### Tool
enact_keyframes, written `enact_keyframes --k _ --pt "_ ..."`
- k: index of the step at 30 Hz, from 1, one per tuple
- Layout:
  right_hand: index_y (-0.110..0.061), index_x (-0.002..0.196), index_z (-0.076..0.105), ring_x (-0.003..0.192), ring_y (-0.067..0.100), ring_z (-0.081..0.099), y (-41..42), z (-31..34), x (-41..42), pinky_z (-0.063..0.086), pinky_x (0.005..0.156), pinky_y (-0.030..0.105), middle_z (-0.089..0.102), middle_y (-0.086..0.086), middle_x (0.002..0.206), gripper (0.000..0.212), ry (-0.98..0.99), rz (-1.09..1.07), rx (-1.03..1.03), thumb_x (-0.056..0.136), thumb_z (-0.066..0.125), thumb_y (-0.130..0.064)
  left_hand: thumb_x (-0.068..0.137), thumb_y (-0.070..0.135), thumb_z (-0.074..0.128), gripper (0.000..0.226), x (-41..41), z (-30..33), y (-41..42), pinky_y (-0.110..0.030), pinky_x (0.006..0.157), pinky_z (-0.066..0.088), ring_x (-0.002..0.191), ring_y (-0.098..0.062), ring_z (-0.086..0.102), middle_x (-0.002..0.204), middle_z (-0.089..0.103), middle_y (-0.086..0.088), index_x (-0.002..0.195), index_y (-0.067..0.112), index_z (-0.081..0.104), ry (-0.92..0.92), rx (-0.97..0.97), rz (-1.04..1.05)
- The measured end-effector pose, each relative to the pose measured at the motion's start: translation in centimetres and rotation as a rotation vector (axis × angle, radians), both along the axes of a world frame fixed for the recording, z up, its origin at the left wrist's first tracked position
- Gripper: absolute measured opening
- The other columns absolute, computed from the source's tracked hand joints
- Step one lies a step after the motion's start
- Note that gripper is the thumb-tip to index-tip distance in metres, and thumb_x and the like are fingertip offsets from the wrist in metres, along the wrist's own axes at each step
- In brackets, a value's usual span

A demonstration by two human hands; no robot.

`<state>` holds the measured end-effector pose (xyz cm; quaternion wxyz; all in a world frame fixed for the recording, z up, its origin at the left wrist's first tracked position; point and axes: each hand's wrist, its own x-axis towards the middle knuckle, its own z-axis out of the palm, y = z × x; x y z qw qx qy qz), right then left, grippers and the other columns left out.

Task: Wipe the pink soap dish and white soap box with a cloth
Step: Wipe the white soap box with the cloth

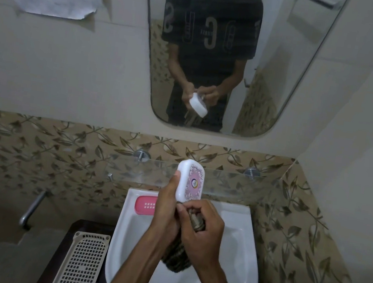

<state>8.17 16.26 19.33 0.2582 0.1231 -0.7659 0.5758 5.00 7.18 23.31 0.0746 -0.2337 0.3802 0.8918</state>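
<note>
The left hand (167,201) has its thumb laid up the near long edge of the white soap box (190,180) and its other fingers curled behind it, so the box stands on end above the basin, its label side turned to the camera. The right hand (202,225) is curled closed, thumb and fingertips pinching a bunch of cloth (195,221) against the box's lower end, with the rest of the cloth hanging down between the wrists into the bowl. The step in hand looks like the wiping of the box, at its bottom edge; how much of its surface is already done cannot be told. The pink soap dish (146,205) lies flat on the back left ledge of the white sink (241,223), near the hands but apart from them; whether it has been wiped cannot be told. The box is smooth, hard, glossy plastic, a rounded rectangle with a pink patterned label and a small round emblem. The dish is a shallow rounded tray with a grid of small drain holes. The cloth is dark, striped and limp, probably woven. The basin is glazed ceramic.
</note>
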Motion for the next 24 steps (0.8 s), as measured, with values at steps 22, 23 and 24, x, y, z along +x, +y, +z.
enact_keyframes --k 22,23,24 --pt "-0.003 0.098 0.078 0.09 0.036 0.074 0.3 1.6 -5.6 0.063 0.087 0.05 0.075 0.028 0.107 0.023 -1.104 0.21 -0.872 0.091 0.068 -0.023 0.074 0.032 0.083 0.035 0.3 -1.4 -0.6 -0.042 0.08 0.064 0.091 -0.031 0.075 0.107 0.076 -0.025 0.093 0.003 0.082 0.089 -0.099 0.063" --pt "-0.003 0.098 0.08 0.089 0.033 0.077 0.0 1.6 -4.9 0.065 0.078 0.045 0.077 0.024 0.107 0.028 -1.115 0.264 -0.964 0.086 0.069 -0.026 0.072 0.033 0.087 0.038 0.1 -1.5 -0.6 -0.043 0.078 0.064 0.089 -0.031 0.076 0.105 0.077 -0.024 0.092 0.001 0.081 0.069 -0.117 0.092" --pt "-0.004 0.1 0.082 0.089 0.032 0.079 -0.1 1.6 -4.3 0.065 0.072 0.04 0.078 0.021 0.106 0.033 -1.114 0.31 -1.038 0.082 0.07 -0.029 0.07 0.037 0.09 0.046 0.0 -1.8 -0.6 -0.045 0.079 0.063 0.089 -0.032 0.075 0.104 0.077 -0.024 0.095 0.0 0.08 0.045 -0.16 0.121"
